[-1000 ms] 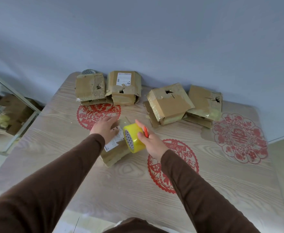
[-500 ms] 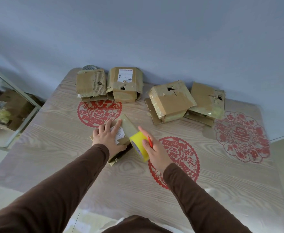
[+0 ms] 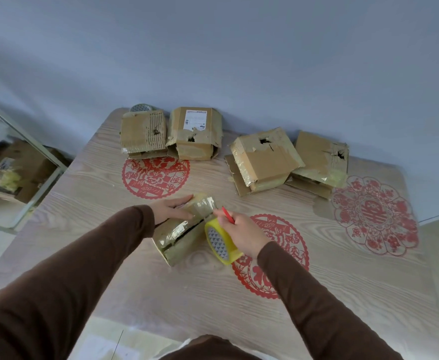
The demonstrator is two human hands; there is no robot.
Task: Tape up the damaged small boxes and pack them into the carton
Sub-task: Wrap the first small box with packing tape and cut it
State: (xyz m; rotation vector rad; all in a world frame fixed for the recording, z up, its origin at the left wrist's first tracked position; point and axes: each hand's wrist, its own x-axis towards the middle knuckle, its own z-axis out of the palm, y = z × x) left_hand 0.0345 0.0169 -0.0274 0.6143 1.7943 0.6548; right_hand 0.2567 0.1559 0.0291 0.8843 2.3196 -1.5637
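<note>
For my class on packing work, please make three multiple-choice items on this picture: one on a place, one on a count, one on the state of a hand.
1. Where does the tape roll lie against the small box?
A. on its right end
B. on its top
C. behind it

2. How many boxes stand along the wall?
A. two
B. four
C. six

3. What does the left hand do?
A. hangs idle
B. grips a pen
C. rests flat on the small box

Key:
1 A, the yellow roll sits at the right end, in the grip of the right hand.
2 B, two pairs show.
3 C, the fingers lie straight on top.
</note>
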